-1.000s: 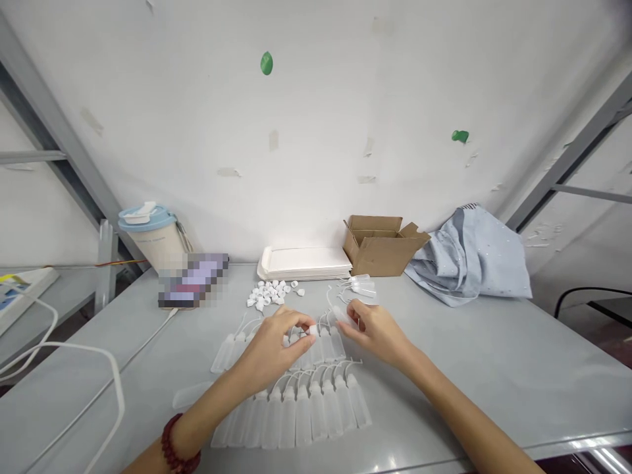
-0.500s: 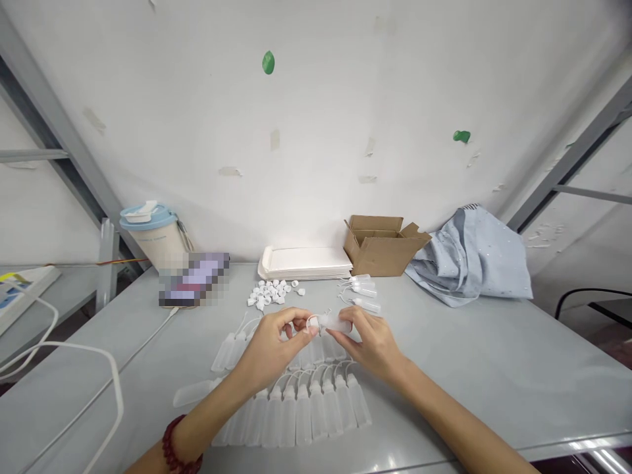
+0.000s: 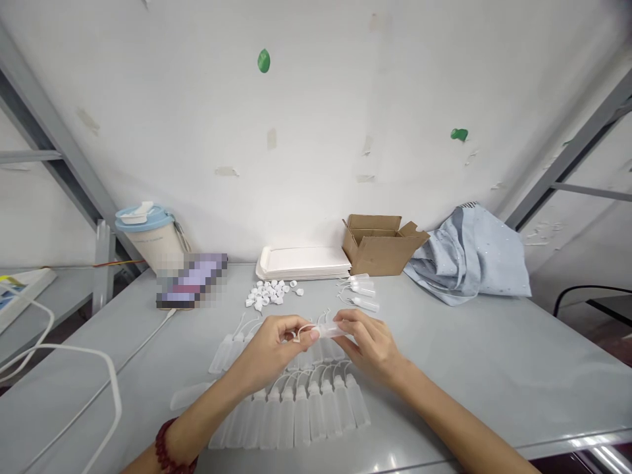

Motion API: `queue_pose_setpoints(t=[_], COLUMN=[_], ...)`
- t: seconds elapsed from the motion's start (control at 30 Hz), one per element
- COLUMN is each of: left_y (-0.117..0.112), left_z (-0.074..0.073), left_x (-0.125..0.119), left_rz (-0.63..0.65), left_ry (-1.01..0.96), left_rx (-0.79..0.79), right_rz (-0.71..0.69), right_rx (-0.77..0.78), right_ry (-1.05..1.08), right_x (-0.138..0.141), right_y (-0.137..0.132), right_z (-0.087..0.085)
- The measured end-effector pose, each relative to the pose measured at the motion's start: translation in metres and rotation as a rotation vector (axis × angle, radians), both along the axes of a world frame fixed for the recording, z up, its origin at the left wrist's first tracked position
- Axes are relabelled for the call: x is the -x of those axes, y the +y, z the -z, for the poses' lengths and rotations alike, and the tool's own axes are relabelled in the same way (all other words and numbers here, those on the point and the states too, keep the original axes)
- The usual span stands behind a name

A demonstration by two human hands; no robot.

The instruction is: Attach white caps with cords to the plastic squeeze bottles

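A small translucent squeeze bottle (image 3: 328, 330) lies almost level between my hands above the table. My left hand (image 3: 277, 349) pinches its neck end between thumb and fingers, and a thin white loop strap sticks out past the thumb. My right hand (image 3: 371, 342) grips the other end of the same bottle. Below are two rows of similar bottles: a front row (image 3: 301, 418) with looped straps at the necks, and a back row (image 3: 228, 350) partly hidden by my hands. Small white caps (image 3: 268, 293) lie piled behind my left hand.
One loose bottle (image 3: 189, 395) lies left of the rows, and 3 others (image 3: 364, 289) lie near an open cardboard box (image 3: 388, 255). White trays (image 3: 306, 261) are stacked by the wall. A phone (image 3: 195, 282) with a cable, a tumbler (image 3: 154, 243) and blue cloth (image 3: 474, 257) stand around.
My left fingers have closed over the bottle's neck, where a white cap showed before. My right fingers have shifted slightly along the bottle. The view has moved a little.
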State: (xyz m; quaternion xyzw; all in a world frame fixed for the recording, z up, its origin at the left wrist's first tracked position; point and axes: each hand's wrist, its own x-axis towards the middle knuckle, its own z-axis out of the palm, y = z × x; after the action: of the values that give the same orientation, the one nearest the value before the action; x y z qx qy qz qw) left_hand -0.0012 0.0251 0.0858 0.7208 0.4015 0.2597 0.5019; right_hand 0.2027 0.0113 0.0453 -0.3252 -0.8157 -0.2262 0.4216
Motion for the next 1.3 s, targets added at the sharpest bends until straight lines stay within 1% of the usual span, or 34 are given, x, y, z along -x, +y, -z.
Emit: queue_pose_setpoints(t=[0.13,0.27,0.37,0.53,0.67,0.73,0.8,0.87,1.0,1.07,1.13,1.2,1.23,1.3], left_y=[0.0,0.002,0.003,0.002,0.001,0.001,0.001,0.002,0.003,0.003,0.001,0.0,-0.001,-0.002], left_z=[-0.004,-0.002,0.0,0.0,0.003,0.003,0.002,0.003,0.009,0.011,0.012,0.011,0.011,0.012], left_x=[0.0,0.001,0.002,0.001,0.001,0.001,0.001,0.0,-0.004,-0.005,-0.005,-0.004,-0.004,-0.004], left_rz=[0.022,0.054,0.051,0.01,-0.028,-0.046,-0.034,-0.02,-0.036,-0.008,0.026,0.037,0.031,0.002], left_ry=[0.044,0.058,0.08,0.081,0.081,0.05,-0.006,-0.048,-0.045,-0.064,-0.077,-0.051,-0.028,0.013], left_rx=[0.029,0.044,0.017,-0.089,-0.178,-0.187,-0.153,-0.106,0.019,0.101,0.117,0.039,-0.034,-0.222], right_rz=[0.005,-0.002,-0.014,-0.055,-0.112,-0.127,-0.128,-0.139,-0.181,-0.192,-0.206,-0.22,-0.222,-0.211], right_rx=[-0.052,-0.052,-0.037,0.081,0.201,0.267,0.333,0.353,0.263,0.24,0.235,0.242,0.261,0.347], right_ry=[-0.056,-0.124,-0.119,-0.013,0.128,0.202,0.258,0.287,0.27,0.253,0.239,0.237,0.244,0.29], right_x=[-0.001,-0.001,0.0,0.005,0.006,0.006,0.006,0.007,0.008,0.007,0.007,0.006,0.006,0.006], right_y=[-0.003,-0.006,-0.007,-0.007,-0.006,-0.006,-0.006,-0.005,-0.003,-0.003,-0.003,-0.004,-0.004,-0.004], right_z=[0.0,0.001,0.001,0.002,0.007,0.008,0.007,0.004,0.002,0.002,0.003,0.004,0.005,0.007])
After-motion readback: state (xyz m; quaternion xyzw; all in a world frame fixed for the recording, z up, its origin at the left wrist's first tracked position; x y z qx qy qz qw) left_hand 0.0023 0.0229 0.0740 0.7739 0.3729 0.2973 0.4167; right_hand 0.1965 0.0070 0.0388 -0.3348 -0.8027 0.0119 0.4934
